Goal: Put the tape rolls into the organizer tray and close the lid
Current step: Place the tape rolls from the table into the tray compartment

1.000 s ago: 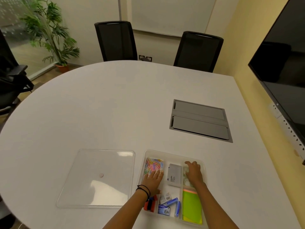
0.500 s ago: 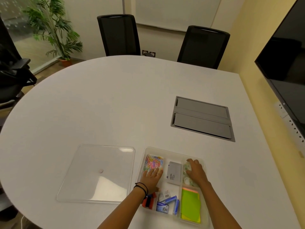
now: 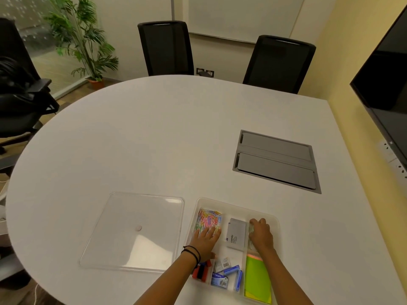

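Note:
The clear organizer tray (image 3: pixel 234 206) sits on the white table near its front edge. My right hand (image 3: pixel 261 236) lies in the tray's far right compartment, fingers curled down over clear tape rolls (image 3: pixel 251 229); only a sliver of them shows at the hand's left edge. My left hand (image 3: pixel 205 240) rests flat with fingers spread on the tray's left side, fingertips on the coloured paper clips (image 3: pixel 209 218). The clear lid (image 3: pixel 136 230) lies flat on the table just left of the tray, apart from both hands.
The tray also holds a grey box (image 3: pixel 236 234), blue staple boxes (image 3: pixel 231 270), a red and black item (image 3: pixel 201 272) and green sticky notes (image 3: pixel 257 279). A grey cable hatch (image 3: pixel 277 161) is set into the table behind. Two black chairs (image 3: pixel 165 47) stand beyond; a screen (image 3: pixel 387 80) hangs at right.
Both hands stay in the tray. My right hand's fingers have shifted slightly over the tape rolls in the far right compartment. The view has tilted a little.

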{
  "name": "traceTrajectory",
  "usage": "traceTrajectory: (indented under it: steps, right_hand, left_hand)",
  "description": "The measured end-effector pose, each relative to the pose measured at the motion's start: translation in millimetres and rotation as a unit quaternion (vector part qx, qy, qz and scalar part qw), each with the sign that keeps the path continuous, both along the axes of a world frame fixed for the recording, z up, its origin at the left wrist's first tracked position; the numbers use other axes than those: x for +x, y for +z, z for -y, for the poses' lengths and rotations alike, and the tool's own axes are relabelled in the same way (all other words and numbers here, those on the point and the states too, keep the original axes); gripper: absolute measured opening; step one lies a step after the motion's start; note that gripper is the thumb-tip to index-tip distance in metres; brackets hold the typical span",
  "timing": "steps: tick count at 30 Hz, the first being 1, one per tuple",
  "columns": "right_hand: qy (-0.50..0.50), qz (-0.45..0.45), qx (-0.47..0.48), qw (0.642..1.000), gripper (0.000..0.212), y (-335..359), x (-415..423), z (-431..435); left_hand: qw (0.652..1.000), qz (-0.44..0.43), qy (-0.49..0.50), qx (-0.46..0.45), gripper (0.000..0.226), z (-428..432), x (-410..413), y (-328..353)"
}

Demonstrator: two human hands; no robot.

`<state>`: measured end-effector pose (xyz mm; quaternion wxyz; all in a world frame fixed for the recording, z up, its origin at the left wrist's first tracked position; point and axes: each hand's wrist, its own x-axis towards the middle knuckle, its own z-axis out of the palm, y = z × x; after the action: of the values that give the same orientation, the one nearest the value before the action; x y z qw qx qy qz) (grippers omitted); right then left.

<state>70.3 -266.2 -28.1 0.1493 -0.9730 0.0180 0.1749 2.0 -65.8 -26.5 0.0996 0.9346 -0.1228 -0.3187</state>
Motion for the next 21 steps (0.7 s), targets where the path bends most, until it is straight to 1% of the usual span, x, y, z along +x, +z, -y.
traceTrajectory:
  steps: [4, 6, 10, 12, 14, 16, 19, 21]
  right_hand:
    - [-0.002, -0.011, 0.009, 1.0, 0.046, 5.2, 1.9, 3.7]
    - [-0.001, -0.001, 0.013, 1.0, 0.047, 9.9, 1.3, 5.6]
    - [-0.012, 0.049, -0.021, 0.999, 0.048, 15.3, -5.6, 14.3]
    - [-0.008, 0.04, -0.041, 0.998, 0.048, 15.6, -12.9, 21.5]
    - [0.012, 0.011, -0.058, 0.998, 0.045, 15.8, -21.0, 26.0]
    - [0.018, -0.008, -0.046, 0.999, 0.04, 16.9, -26.0, 27.8]
    - [0.04, 0.018, -0.014, 0.999, 0.031, 17.1, -30.9, 28.6]
    - [0.058, 0.042, -0.008, 0.997, 0.02, 16.2, -32.5, 27.2]
  left_hand:
    - [1.0, -0.003, 0.002, 0.001, 0.084, 0.1, 0.2, -1.5]
    - [1.0, -0.005, 0.002, 0.0, 0.085, -0.1, 1.3, -2.6]
    - [1.0, 0.0, -0.001, 0.003, 0.084, -1.2, 2.9, -3.7]
    - [1.0, -0.001, -0.003, 0.003, 0.084, -1.0, 2.7, -3.6]
    - [1.0, -0.002, -0.003, 0.003, 0.083, -0.6, 2.3, -2.8]
    - [1.0, -0.003, -0.004, 0.003, 0.083, -0.3, 2.0, -1.8]
    - [1.0, -0.003, -0.006, 0.005, 0.083, 0.2, 1.7, 0.6]
    - [1.0, -0.002, -0.007, 0.007, 0.083, 0.6, 1.5, 2.2]
